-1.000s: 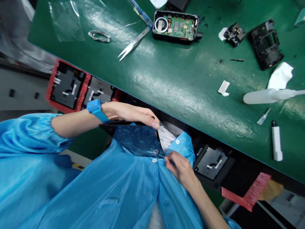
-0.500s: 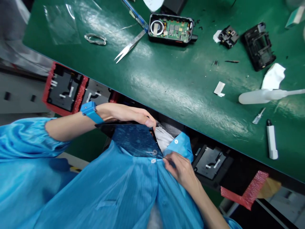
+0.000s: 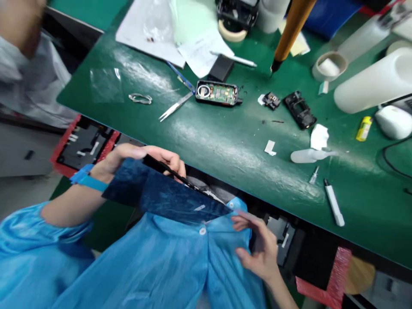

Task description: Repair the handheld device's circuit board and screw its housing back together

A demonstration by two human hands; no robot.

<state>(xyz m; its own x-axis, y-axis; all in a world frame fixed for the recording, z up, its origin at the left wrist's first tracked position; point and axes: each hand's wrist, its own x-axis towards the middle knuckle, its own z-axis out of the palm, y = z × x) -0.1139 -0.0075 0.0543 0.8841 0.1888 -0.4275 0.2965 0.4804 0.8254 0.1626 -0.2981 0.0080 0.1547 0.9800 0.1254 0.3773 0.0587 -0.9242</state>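
Note:
My left hand (image 3: 135, 159), with a blue wrist strap, grips the top edge of a flat black panel (image 3: 167, 193) whose dark blue glossy face is tilted against my blue coat. The panel's thin edge runs down to the right toward my collar. My right hand (image 3: 260, 251) is blurred just below the panel's lower right corner, its fingers spread and nothing visible in them. Both hands are in front of the green table's (image 3: 225, 141) near edge.
On the table lie an opened device with a circuit board (image 3: 217, 92), tweezers (image 3: 175, 106), black housing parts (image 3: 299, 111), a white squeeze bottle (image 3: 309, 155) and a white pen (image 3: 334, 201). An orange electric screwdriver (image 3: 291, 30) hangs above. Red trays (image 3: 82, 146) sit under the table. Another person (image 3: 28, 73) is far left.
The view has swung up, showing more of the table. My left hand has tilted the panel's top edge up. My right hand has left the panel's corner and dropped lower right.

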